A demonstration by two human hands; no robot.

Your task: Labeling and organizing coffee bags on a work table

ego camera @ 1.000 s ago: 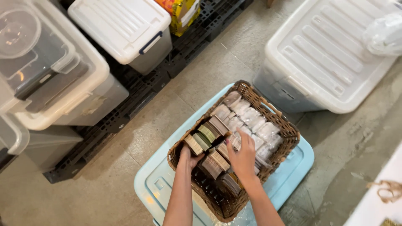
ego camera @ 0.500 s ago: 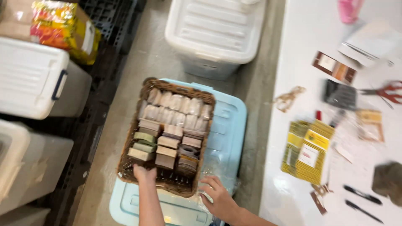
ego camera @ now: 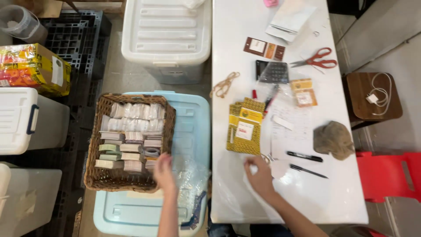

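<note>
**Wicker basket stands part-filled on blue bin**

The wicker basket (ego camera: 129, 142) sits on a pale blue storage bin (ego camera: 193, 131) beside the white table (ego camera: 333, 193), its far rows packed with wrapped bars and its near end bare. The left hand (ego camera: 163, 172) hovers loosely open at its near corner, holding nothing. The right hand (ego camera: 259, 174) pinches a small pale piece on the table.

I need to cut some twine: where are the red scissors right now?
In the head view the red scissors lie at the far right of the white table, right of the dark calculator and far from both hands.
</note>
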